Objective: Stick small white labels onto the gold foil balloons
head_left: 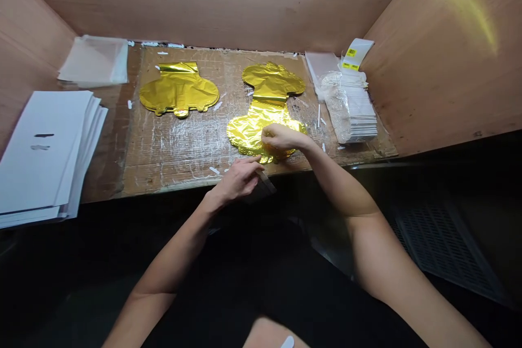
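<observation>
Here, plywood walls (pixel 261 0) box in a taped cardboard worktop (pixel 175 141). On it the gold foil balloon (pixel 265 114) lies flat and deflated, its lower lobe at the near edge, probably so that both hands reach it without stretching. Far left of that balloon sits a stack of white sheets (pixel 44 147). A second gold balloon (pixel 177 89) lies just left of it, well apart. To its right is a wrapped pack of white strips (pixel 354 109), close by for grabbing. The right hand (pixel 281 137) pinches the balloon's lower lobe, fingers curled onto the foil, seemingly pinning the slippery sheet. The left hand (pixel 238 179), just below-left of the balloon, grips a small translucent piece (pixel 265 187).
</observation>
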Available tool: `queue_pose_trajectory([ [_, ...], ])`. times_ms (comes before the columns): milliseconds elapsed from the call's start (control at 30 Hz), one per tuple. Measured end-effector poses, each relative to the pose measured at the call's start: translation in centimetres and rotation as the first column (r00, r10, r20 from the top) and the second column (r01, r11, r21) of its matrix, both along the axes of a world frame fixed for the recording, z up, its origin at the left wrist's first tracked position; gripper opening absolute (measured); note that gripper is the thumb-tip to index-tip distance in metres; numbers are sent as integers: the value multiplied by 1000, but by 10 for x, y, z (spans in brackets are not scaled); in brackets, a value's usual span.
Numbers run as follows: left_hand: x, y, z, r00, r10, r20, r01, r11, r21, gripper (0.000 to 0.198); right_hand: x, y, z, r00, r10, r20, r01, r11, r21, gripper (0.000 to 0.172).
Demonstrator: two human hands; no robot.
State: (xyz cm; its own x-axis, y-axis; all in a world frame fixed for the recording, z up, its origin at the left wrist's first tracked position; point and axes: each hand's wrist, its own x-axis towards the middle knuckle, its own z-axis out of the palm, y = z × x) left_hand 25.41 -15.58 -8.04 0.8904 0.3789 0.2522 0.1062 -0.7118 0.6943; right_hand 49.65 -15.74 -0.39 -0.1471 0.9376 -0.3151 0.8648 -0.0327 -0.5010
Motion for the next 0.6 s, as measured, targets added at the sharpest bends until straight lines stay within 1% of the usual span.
queue_pose_trajectory([
  [67, 2, 0, -3, 1000, -4, -12, 4, 1000, 11, 36, -6, -3, -9, 978, -93, 185, 85, 995, 50, 24],
  [133, 2, -1, -6, 1000, 2, -7, -2, 1000, 6, 36, -7, -9, -13, 910, -227, 347, 168, 967, 190, 32],
  [167, 1, -1, -7, 1000, 5, -1, -5, 1000, -2, 36, -5, -13, -15, 890, -265, 370, 175, 950, 258, 34],
  [200, 0, -2, -7, 1000, 7, 8, -7, 1000, -10, 37, -3, -17, -17, 898, -259, 356, 151, 941, 302, 33],
  [267, -3, -2, -6, 999, -1, 37, 2, 1000, -26, 37, 2, -22, -23, 957, -141, 253, 55, 946, 320, 27],
  [333, -4, -3, -5, 998, -12, 63, 14, 999, -34, 37, 5, -23, -29, 993, -15, 119, -20, 958, 286, 22],
  [400, -3, -2, -4, 997, -15, 69, 18, 999, -41, 38, 9, -19, -31, 1000, 19, 7, -21, 972, 236, 25],
  [467, 1, -1, -5, 998, 5, 61, -2, 999, -51, 39, 15, -8, -23, 997, 45, -70, -34, 988, 150, 30],
  [500, 4, 0, -6, 998, 21, 59, -18, 998, -56, 38, 21, 1, -14, 994, 57, -92, -48, 994, 94, 31],
  [533, 6, 1, -7, 998, 37, 58, -33, 998, -60, 38, 30, 10, -3, 995, 40, -92, -37, 998, 43, 30],
  [567, 8, 2, -8, 997, 52, 56, -48, 997, -65, 39, 40, 21, 11, 998, -9, -68, 10, 1000, 10, 27],
  [600, 10, 3, -9, 997, 64, 53, -60, 996, -71, 39, 53, 33, 26, 996, -85, -26, 85, 996, 6, 27],
])
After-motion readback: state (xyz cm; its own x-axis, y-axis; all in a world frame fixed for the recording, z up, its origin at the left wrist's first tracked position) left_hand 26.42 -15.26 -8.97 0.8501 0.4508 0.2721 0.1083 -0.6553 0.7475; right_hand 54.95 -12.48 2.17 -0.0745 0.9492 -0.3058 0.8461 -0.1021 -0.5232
